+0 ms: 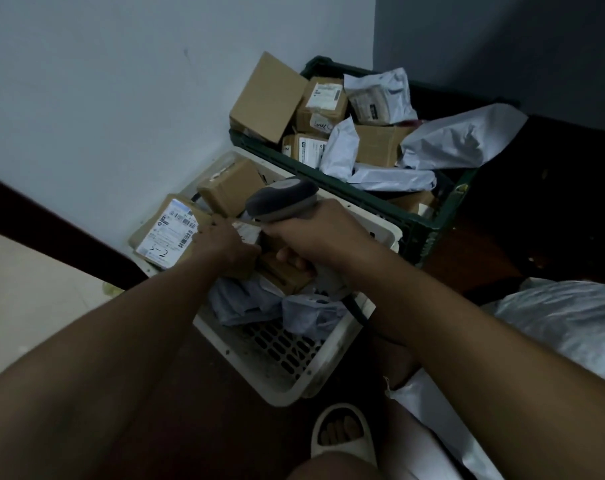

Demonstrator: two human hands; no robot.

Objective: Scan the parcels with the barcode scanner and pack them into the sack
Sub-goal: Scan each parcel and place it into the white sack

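While both arms reach forward over the floor, these things show, biggest first:

- Two crates stand side by side by the wall: a dark green crate (429,230) farther off and a white crate (332,372) nearer, with a slotted wall.
- One white sack (571,320) lies at the right edge, bulging and crinkled; its mouth is out of sight.
- The green crate holds about five brown cardboard boxes and four or five pale plastic mailer bags, heaped loosely. The largest box (268,98) leans against the wall.
- The white crate holds about four brown boxes and a few crumpled bags at its near end. One labelled box (167,233) lies on the far left rim, its white label showing barcodes and a handwritten mark.
- One barcode scanner (282,199), grey with a darker head, is over the white crate, pointing left.
- The right hand (315,237) has its fingers wrapped round the scanner's handle.
- The left hand (225,242) reaches among the boxes just beside the labelled one; whether its fingers grasp anything cannot be told.
- One pale slipper (342,434) shows at the bottom.
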